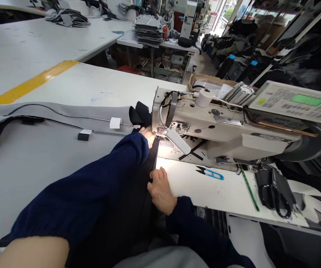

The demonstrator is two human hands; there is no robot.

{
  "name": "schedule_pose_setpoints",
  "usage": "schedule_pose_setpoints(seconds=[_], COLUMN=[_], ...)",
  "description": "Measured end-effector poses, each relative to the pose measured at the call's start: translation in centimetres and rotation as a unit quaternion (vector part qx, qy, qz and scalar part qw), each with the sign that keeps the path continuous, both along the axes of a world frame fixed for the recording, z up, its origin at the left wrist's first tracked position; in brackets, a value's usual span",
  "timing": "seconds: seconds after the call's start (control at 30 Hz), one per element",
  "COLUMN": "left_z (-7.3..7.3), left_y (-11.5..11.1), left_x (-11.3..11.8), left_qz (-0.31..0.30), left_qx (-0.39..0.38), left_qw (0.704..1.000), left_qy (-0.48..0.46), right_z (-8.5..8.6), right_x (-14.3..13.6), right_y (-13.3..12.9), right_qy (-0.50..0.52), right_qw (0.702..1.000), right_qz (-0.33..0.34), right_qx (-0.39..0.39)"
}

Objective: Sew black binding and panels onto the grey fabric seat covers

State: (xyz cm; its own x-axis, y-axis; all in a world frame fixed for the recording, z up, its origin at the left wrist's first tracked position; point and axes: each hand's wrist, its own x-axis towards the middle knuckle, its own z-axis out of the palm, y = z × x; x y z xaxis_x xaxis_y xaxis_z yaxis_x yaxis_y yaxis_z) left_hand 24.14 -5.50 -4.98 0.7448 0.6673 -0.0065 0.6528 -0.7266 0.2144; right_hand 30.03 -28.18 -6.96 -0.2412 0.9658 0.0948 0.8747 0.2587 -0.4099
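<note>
Navy sleeves on our forearms reach over black fabric, matte and long-edged, running from our lap up to the sewing machine, with smooth gray fabric spread to its left. Our left hand lies flat beside the machine's head, fingers partly hidden; our right hand curls at the black fabric's right edge. We cannot tell whether either grips it. From there, white table stretches right to blue snips between machine and near edge.
</note>
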Motion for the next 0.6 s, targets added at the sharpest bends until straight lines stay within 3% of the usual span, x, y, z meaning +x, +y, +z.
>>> schedule_pose_setpoints(seconds=[0.13,0.3,0.47,0.6], left_z=[1.9,3.3,3.4,3.2], left_y=[-3.5,-8.2,-10.0,-10.5], left_x=[-1.7,-2.9,-1.4,-1.1], left_qz=[-0.032,0.031,0.052,0.041], left_qx=[0.067,0.032,-0.060,-0.059], left_qw=[0.997,0.994,0.977,0.975], left_qy=[0.023,0.098,0.199,0.209], right_z=[-0.4,-1.2,-1.3,-0.9], right_x=[0.1,-0.1,-0.3,-0.4], right_y=[0.0,0.3,0.5,0.6], right_qy=[-0.044,-0.094,-0.105,-0.104], right_qw=[0.994,0.983,0.980,0.979], right_qz=[0.070,0.120,0.113,0.104], right_qx=[0.068,0.099,0.129,0.139])
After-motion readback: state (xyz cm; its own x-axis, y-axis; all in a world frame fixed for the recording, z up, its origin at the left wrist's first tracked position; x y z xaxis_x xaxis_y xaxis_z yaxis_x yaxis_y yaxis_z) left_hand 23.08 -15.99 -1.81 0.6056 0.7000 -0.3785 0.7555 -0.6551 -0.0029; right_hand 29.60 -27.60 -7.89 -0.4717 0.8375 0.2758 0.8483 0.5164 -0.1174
